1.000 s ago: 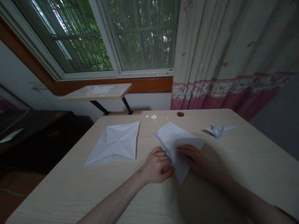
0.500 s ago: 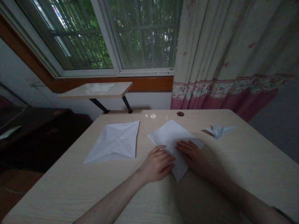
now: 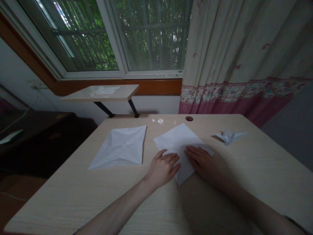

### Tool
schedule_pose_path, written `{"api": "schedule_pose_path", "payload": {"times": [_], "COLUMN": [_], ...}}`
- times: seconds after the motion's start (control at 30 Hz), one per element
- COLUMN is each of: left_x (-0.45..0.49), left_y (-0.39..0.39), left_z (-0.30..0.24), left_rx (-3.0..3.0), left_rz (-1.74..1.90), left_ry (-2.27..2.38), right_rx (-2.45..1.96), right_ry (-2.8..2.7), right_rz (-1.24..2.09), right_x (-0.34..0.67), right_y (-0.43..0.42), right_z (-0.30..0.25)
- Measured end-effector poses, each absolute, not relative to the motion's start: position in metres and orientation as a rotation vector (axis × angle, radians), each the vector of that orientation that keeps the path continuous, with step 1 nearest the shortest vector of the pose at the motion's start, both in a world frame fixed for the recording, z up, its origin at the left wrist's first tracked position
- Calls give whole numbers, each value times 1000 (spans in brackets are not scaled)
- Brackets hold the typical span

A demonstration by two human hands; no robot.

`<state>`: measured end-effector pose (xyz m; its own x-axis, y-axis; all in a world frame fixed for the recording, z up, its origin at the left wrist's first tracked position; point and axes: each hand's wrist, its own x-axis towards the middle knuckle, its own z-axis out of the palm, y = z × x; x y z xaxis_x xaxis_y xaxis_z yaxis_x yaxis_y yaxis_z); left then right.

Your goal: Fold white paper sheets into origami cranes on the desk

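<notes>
A white sheet of paper [image 3: 179,137] lies on the table in front of me, turned so that its corners point away from and towards me. On its left lower part rests my left hand [image 3: 165,166], fingers stretched out over the paper. My right hand [image 3: 200,161] lies flat across the right side of the same sheet, fingers extended. Part of the paper is hidden under both hands. To the left is a second, creased white sheet [image 3: 122,147] spread out on the table. A folded paper crane [image 3: 228,137] sits at the right.
The light wooden table [image 3: 117,202] has a round cable hole [image 3: 189,118] near its far edge. At the back left stands a small raised shelf [image 3: 126,92] with white paper [image 3: 107,90] on it. Behind are a window and a long curtain [image 3: 225,65].
The paper under my hands has turned slightly, its near corner shifting left and its far corner right. My left hand has flattened and spread a little; the right hand stays almost in place.
</notes>
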<state>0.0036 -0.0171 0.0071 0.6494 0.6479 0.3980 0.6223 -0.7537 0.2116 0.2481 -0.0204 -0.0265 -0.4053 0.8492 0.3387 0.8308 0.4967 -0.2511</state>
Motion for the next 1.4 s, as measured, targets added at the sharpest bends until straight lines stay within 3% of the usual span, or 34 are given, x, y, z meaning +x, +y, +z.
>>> {"api": "schedule_pose_path", "payload": {"times": [0.7, 1.4], "left_x": [5, -1], "left_y": [-17, -12], "left_z": [4, 1], "left_rx": [2710, 2829], "left_rz": [374, 627], "left_ry": [1364, 1046], "right_rx": [-1312, -1354], "right_ry": [-2222, -2314], "right_rz": [183, 158], "right_x": [249, 247], "right_y": [-24, -21], "right_z": [-18, -19]}}
